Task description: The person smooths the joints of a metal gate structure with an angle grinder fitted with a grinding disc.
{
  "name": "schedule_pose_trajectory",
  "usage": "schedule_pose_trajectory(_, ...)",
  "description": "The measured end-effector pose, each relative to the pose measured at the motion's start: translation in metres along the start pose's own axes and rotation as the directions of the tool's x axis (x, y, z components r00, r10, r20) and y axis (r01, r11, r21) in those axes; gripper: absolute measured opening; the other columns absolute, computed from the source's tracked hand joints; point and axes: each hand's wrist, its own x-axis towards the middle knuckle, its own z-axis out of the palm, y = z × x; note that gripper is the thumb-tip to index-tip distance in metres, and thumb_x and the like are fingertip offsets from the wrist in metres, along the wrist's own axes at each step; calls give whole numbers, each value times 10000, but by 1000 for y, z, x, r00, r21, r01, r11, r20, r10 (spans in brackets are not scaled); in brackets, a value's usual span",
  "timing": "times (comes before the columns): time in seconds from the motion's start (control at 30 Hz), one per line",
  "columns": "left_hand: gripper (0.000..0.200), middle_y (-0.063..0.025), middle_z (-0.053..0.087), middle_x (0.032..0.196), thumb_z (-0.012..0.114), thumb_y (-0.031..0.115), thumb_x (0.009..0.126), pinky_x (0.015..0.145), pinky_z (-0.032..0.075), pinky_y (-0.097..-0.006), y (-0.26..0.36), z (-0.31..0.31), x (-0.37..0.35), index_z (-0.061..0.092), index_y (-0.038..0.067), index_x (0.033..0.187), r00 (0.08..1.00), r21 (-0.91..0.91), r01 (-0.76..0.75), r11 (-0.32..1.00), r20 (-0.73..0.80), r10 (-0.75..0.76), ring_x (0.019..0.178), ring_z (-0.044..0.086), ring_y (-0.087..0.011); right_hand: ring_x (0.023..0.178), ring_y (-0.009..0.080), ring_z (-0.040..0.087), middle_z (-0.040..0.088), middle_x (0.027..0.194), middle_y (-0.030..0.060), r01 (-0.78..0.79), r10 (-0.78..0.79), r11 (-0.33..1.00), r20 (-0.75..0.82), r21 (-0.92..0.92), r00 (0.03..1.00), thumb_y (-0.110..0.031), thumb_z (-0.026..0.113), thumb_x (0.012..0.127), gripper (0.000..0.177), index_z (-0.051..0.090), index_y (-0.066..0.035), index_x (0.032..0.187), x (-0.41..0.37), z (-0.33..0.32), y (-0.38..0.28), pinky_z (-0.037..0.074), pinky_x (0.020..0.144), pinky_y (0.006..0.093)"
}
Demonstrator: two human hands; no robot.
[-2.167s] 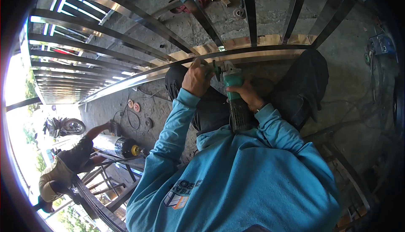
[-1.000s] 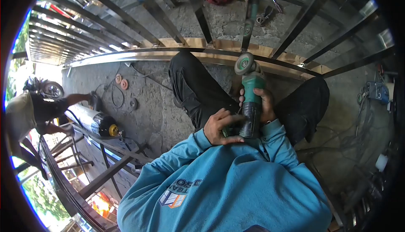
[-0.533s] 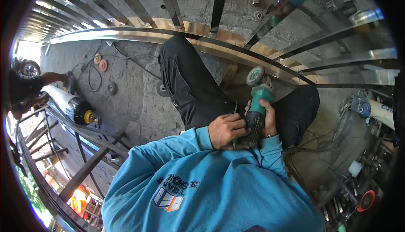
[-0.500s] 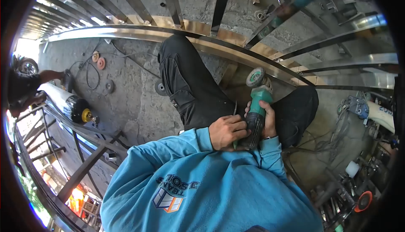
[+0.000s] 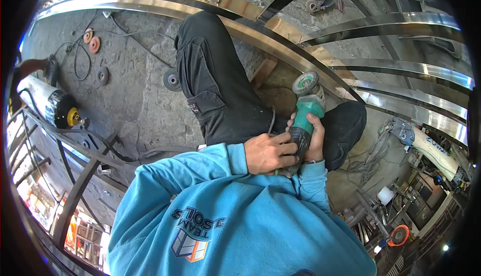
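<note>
A green and black angle grinder [image 5: 306, 110] lies across my lap, its disc end [image 5: 305, 83] pointing up and away from me. My right hand [image 5: 316, 138] is closed around the middle of its body, thumb over the green housing. Against the black rear end, my left hand [image 5: 268, 153] is closed, with curled fingers pressing on the casing. A thin, cord-like strip [image 5: 272, 120] sticks out above the left fist; its hidden part runs under the fingers. The disc stands close to a long shiny metal rail [image 5: 280, 43].
Metal bars [image 5: 386, 28] fan out beyond the rail. Several loose discs [image 5: 102, 75] and a cable [image 5: 77, 58] lie on the concrete floor at left, beside a gas cylinder [image 5: 62, 108] and dark frame [image 5: 82, 186]. Pliers [image 5: 320, 5] lie beyond the rail. Cluttered tools [image 5: 401, 201] occupy the right.
The view has shifted, so floor items at left sit further left and higher. Both hands keep their places on the grinder, which is at nearly the same angle.
</note>
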Motion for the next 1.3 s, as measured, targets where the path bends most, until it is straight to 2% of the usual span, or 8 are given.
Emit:
schedule_pose_trajectory(0.17, 432, -61, 582, 1005, 768, 460, 765, 606, 580, -355, -5, 5, -9, 668, 100, 981, 1000, 51, 6, 999, -11, -5, 926, 577, -252, 747, 245, 660, 645, 911, 117, 70, -70, 972, 9, -225, 998, -347, 688, 876, 433, 563, -19, 1129, 7, 7, -1, 586, 698, 376)
schedule_pose_trajectory(0.3, 560, -64, 579, 978, 814, 546, 689, 633, 556, -364, 1, 5, -3, 678, 107, 1008, 989, 32, 25, 999, -146, -20, 880, 574, -259, 807, 239, 660, 624, 998, 124, -43, 63, 988, 138, -149, 988, -363, 685, 865, 497, 527, -16, 1182, 7, 17, -17, 581, 687, 378)
schedule_pose_trajectory(0.43, 824, -78, 603, 916, 903, 609, 563, 689, 540, -378, 6, -4, 4, 679, 62, 1138, 904, -275, 264, 925, -264, -337, 844, 598, -274, 868, 237, 663, 601, 1013, 135, 38, 36, 967, 282, -252, 959, -343, 695, 861, 530, 502, 11, 1205, 16, 35, -42, 605, 721, 371)
schedule_pose_trajectory(0.5, 843, -119, 630, 955, 933, 565, 587, 729, 538, -376, 7, 0, 8, 648, 34, 1176, 750, -499, 434, 750, -260, -607, 867, 624, -285, 809, 256, 684, 629, 998, 163, 63, -7, 972, 243, -227, 970, -298, 690, 859, 500, 515, 37, 1188, 23, 41, -49, 604, 683, 372)
schedule_pose_trajectory(0.57, 920, -151, 654, 925, 945, 531, 605, 723, 542, -385, 0, 8, 10, 577, 13, 1270, 728, -502, 390, 772, -345, -592, 827, 663, -302, 816, 251, 684, 625, 993, 167, 111, -16, 952, 318, -284, 948, -284, 693, 859, 493, 513, 39, 1185, 28, 47, -59, 610, 680, 376)
schedule_pose_trajectory(0.63, 992, -148, 655, 823, 941, 528, 614, 697, 544, -406, -1, 4, 12, 510, 2, 1337, 648, -652, 514, 557, -130, -750, 749, 679, -315, 800, 251, 690, 637, 980, 168, 124, -18, 940, 316, -318, 949, -275, 700, 857, 481, 524, 42, 1173, 32, 56, -66, 616, 669, 377)
schedule_pose_trajectory(1.0, 966, -170, 694, 814, 891, 509, 693, 731, 570, -406, -24, 13, 0, 497, -19, 1399, 641, -701, 505, 504, -87, -763, 746, 719, -313, 776, 253, 709, 664, 944, 163, 241, -152, 828, 210, -506, 966, -166, 724, 854, 427, 543, 56, 1171, 33, 83, -65, 633, 650, 375)
schedule_pose_trajectory(1.3, 855, -229, 728, 1071, 845, 592, 724, 939, 557, -411, -45, 7, -12, 633, -35, 1266, 618, -800, 429, 420, -79, -782, 1005, 727, -342, 727, 278, 706, 658, 929, 172, 330, -282, 744, 175, -581, 944, -105, 748, 863, 468, 490, 9, 1236, 30, 103, -50, 609, 625, 386)
